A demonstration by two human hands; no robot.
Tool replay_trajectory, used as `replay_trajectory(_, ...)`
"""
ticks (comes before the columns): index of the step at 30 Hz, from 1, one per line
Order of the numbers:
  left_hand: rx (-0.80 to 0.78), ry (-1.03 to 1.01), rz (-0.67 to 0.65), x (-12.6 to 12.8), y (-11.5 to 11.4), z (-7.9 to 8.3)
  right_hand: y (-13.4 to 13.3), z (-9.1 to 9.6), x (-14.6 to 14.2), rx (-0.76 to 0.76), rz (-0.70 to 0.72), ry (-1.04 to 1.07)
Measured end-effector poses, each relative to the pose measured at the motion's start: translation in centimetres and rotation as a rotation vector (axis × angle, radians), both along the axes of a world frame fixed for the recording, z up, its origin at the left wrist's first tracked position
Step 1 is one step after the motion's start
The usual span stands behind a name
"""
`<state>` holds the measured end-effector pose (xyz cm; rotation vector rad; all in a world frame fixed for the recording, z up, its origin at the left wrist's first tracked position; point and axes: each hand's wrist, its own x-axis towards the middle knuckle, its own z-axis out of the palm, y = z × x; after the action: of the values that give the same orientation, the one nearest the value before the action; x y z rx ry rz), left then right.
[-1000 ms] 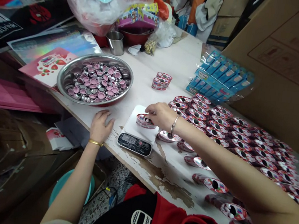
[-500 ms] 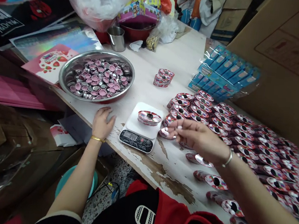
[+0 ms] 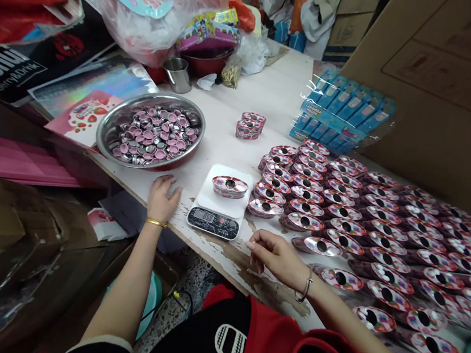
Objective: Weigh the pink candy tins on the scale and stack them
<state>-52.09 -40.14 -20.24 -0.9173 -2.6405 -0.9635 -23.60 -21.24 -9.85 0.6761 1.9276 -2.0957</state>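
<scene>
A small white kitchen scale (image 3: 219, 208) stands near the table's front edge with one oval red-patterned tin (image 3: 229, 186) on its platform. My left hand (image 3: 163, 197) lies flat on the table just left of the scale, fingers spread, holding nothing. My right hand (image 3: 276, 255) hovers over the worn table edge to the right of the scale, fingers loosely curled, with nothing visible in it. Rows of several identical oval tins (image 3: 342, 212) cover the table on the right.
A steel bowl (image 3: 110, 127) full of pink and silver round lids sits at the left. Behind are a steel cup (image 3: 178, 74), a small stack of tins (image 3: 249, 125), blue packaged boxes (image 3: 341, 118), bags and a large cardboard box (image 3: 444, 82).
My right hand let go of the tin on the scale and drew back toward me, down to the table's front edge. The left hand stayed put.
</scene>
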Motion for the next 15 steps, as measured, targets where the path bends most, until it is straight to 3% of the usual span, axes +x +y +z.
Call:
replay_trajectory(4, -0.009, 0.014, 0.001, -0.1, 0.0, 0.0, -0.5, 0.0, -0.4, 0.124, 0.058, 0.041)
replay_trajectory(7, -0.016, 0.018, -0.001, -0.1, 0.0, 0.0, -0.2, 1.1, -1.7, 0.39, 0.015, 0.192)
replay_trajectory(11, -0.017, 0.035, -0.008, -0.2, -0.1, 0.0, 1.0, 3.0, -6.1, 0.75, -0.104, 0.385)
replay_trajectory(15, -0.01, 0.047, -0.014, -0.3, -0.1, 0.1, 2.5, 3.9, -10.1, 0.938, -0.036, 0.364)
